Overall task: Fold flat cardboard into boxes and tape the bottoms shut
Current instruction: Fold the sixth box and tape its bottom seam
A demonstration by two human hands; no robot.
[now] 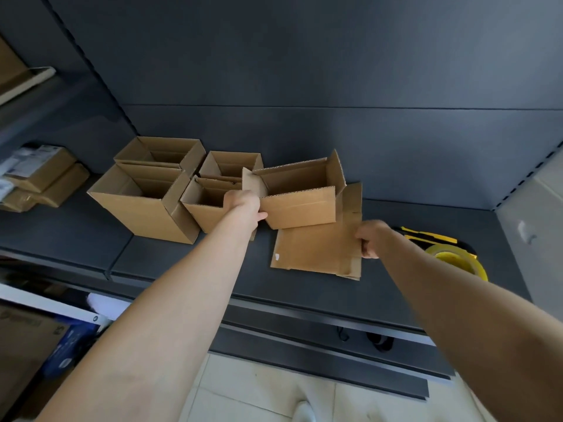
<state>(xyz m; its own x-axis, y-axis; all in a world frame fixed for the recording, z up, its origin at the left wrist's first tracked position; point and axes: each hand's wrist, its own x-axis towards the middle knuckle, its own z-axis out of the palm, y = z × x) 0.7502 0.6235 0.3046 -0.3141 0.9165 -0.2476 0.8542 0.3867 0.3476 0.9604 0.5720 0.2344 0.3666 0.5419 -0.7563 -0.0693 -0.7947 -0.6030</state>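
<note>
1. grip first: the left hand curls round the near left corner of the open box, with the thumb on the front wall and the fingers hidden behind the corner flap. i judge a corner hold lets one hand steer the whole box.
2. the open box stands mouth up over the far edge of the flat cardboard stack. i cannot tell whether it rests on the stack or is lifted clear.
3. the right hand pinches the stack's right edge with its fingers curled over it, likely to pin the stack down or peel off a sheet for another box.
4. the finished boxes cluster mouths up on the left of the shelf, touching one another. the nearest small one sits just beside the held box, so room to the left is tight.
5. bare shelf shows in front of the stack and between it and the big box. that looks like the freest place to work.
6. the tape dispenser lies just right of the right hand, handy for a bottom seam. past it the shelf ends at a side panel.
7. the stack's near edge lies near the shelf's front lip, so a sheet dragged forward could overhang it.
</note>
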